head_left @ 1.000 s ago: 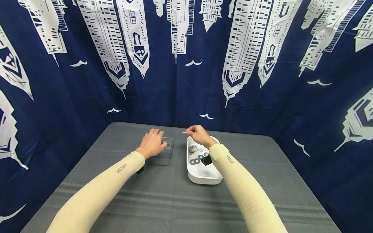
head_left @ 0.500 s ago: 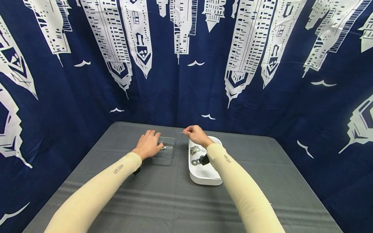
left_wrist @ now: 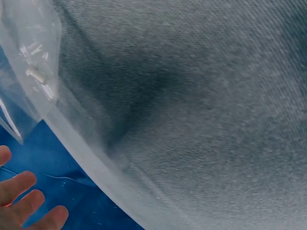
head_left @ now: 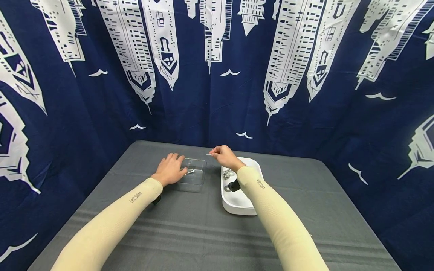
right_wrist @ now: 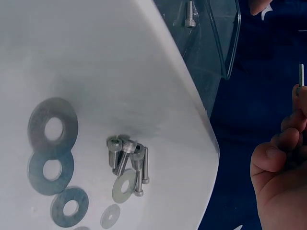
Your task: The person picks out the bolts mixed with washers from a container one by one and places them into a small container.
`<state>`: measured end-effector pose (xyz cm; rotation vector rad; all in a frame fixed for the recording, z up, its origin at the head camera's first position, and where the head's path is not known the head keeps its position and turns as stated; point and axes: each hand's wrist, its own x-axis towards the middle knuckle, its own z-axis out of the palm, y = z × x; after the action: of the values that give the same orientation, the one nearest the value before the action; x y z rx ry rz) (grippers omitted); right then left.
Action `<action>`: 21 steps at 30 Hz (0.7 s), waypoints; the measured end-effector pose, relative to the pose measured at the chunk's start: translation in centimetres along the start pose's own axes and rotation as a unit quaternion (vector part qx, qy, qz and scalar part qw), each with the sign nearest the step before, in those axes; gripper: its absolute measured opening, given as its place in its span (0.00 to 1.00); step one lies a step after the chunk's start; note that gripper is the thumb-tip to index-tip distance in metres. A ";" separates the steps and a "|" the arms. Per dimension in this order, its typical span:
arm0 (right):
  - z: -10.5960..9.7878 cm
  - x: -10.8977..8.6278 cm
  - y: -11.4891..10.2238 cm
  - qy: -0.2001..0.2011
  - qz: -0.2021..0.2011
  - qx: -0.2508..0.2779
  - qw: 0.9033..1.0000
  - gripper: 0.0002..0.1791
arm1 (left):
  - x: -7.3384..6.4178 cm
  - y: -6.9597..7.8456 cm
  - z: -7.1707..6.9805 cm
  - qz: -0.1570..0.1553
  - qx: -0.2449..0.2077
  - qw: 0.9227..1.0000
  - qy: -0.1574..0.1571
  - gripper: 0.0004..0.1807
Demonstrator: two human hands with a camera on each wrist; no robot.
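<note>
My right hand pinches a thin metal screw between fingertips and thumb, above the far left end of a white tray. The screw's threaded shaft sticks out past the fingertips, toward the clear plastic box. Inside that box lies a single socket-head bolt. My left hand is over the box's left side with spread fingers, holding nothing, and hides that part of it. The tray holds several bolts in a bunch and several flat washers of different sizes.
Both containers stand on a grey cloth-covered table, the box left of the tray. A navy curtain with white buildings hangs behind the table's far edge.
The right hand has moved left with the screw, toward the box. The left hand has drawn back left, uncovering the bolt in the box. The head view has shifted slightly.
</note>
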<state>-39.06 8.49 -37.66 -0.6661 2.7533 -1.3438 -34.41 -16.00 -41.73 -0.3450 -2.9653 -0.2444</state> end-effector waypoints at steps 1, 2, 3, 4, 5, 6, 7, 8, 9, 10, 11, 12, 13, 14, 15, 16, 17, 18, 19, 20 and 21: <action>0.1 0.0 -0.1 -0.001 0.000 0.000 1.000 0.10 | 0.0 -0.1 0.1 -0.002 -0.002 1.000 -0.003 0.33; 0.1 0.1 -0.1 -0.001 0.000 -0.001 1.000 0.10 | 0.0 -0.2 0.1 -0.002 -0.001 1.000 -0.004 0.33; 0.2 0.1 -0.1 -0.001 -0.004 -0.003 1.000 0.10 | -0.1 -0.3 0.1 -0.002 0.000 1.000 -0.006 0.33; 0.3 0.2 -0.1 -0.001 -0.006 -0.004 1.000 0.11 | -0.1 -0.3 0.1 -0.002 -0.001 1.000 -0.008 0.33; 0.4 0.2 -0.2 -0.002 -0.008 -0.006 1.000 0.11 | -0.2 -0.4 0.1 -0.003 -0.001 1.000 -0.010 0.33; 0.4 0.2 -0.2 -0.003 -0.010 -0.007 1.000 0.11 | -0.3 -0.4 0.2 -0.004 -0.003 1.000 -0.013 0.33; 0.5 0.3 -0.2 -0.005 -0.010 -0.007 1.000 0.11 | -0.3 -0.5 0.2 -0.005 -0.005 1.000 -0.015 0.33; 0.6 0.3 -0.3 -0.006 -0.010 -0.006 1.000 0.11 | -0.4 -0.5 0.2 -0.004 -0.006 1.000 -0.016 0.33; 0.7 0.4 -0.3 -0.007 -0.009 -0.004 1.000 0.11 | -0.4 -0.5 0.2 -0.005 -0.008 1.000 -0.019 0.33; 0.8 0.4 -0.3 -0.008 -0.007 -0.001 1.000 0.11 | -0.5 -0.6 0.2 -0.005 -0.010 1.000 -0.021 0.33; 0.9 0.5 -0.4 -0.009 -0.005 0.001 1.000 0.11 | -0.5 -0.6 0.2 -0.006 -0.011 1.000 -0.023 0.33; 1.0 0.5 -0.4 -0.010 -0.002 0.004 1.000 0.11 | -0.5 -0.6 0.3 -0.005 -0.012 1.000 -0.025 0.33; 1.0 0.6 -0.5 -0.010 -0.001 0.005 1.000 0.10 | -0.5 -0.6 0.3 -0.003 -0.012 1.000 -0.026 0.33; 1.1 0.6 -0.5 -0.011 0.000 0.006 1.000 0.10 | -0.5 -0.6 0.3 -0.002 -0.012 1.000 -0.027 0.33; 1.1 0.6 -0.6 -0.011 0.000 0.007 1.000 0.10 | -0.5 -0.6 0.4 -0.002 -0.012 1.000 -0.027 0.33; 1.1 0.7 -0.6 -0.012 -0.001 0.008 1.000 0.10 | -0.5 -0.6 0.4 -0.001 -0.012 1.000 -0.027 0.33; 1.1 0.7 -0.7 -0.013 0.000 0.008 1.000 0.10 | -0.5 -0.6 0.5 -0.002 -0.012 1.000 -0.028 0.33; 1.2 0.8 -0.7 -0.014 0.001 0.008 1.000 0.10 | -0.4 -0.6 0.6 -0.002 -0.012 1.000 -0.028 0.33; 1.2 0.8 -0.8 -0.016 0.002 0.007 1.000 0.10 | -0.4 -0.6 0.6 -0.003 -0.012 1.000 -0.028 0.33; 1.2 1.0 -0.7 -0.018 0.004 0.007 1.000 0.10 | -0.4 -0.6 0.7 -0.004 -0.013 1.000 -0.028 0.33; 1.3 1.0 -0.7 -0.020 0.009 0.007 1.000 0.10 | -0.4 -0.6 0.7 -0.005 -0.015 0.999 -0.028 0.33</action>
<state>-39.50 6.77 -37.74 -0.6601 2.7090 -1.3300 -34.26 -16.54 -42.59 -0.3448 -3.0220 -0.2860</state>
